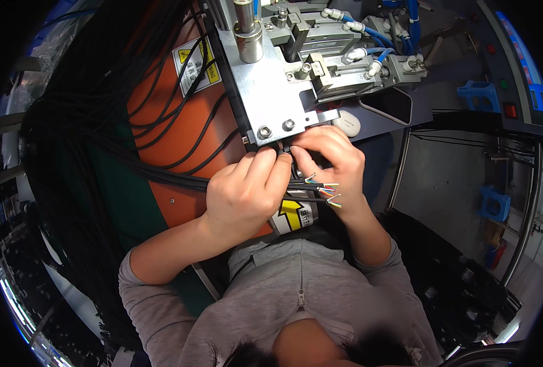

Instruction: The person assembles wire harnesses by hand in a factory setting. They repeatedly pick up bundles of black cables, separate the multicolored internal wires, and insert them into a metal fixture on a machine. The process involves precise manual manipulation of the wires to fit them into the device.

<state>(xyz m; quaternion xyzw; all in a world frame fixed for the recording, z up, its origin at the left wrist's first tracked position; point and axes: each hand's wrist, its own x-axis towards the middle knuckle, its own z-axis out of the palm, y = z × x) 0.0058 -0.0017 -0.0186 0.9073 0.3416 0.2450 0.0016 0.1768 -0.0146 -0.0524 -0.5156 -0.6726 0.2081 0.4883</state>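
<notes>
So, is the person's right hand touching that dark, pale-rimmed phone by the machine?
Apart. The head view shows the right hand down and left of the phone, with grey tabletop visible between them.

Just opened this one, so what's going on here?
A person is working at the near edge of a metal machine plate, the left hand and right hand close together there. Black cables run in from the left to the left hand, and their coloured wire ends poke out past it, near the right hand. Both hands are curled in at the plate's edge; what they pinch there is hidden.
</notes>
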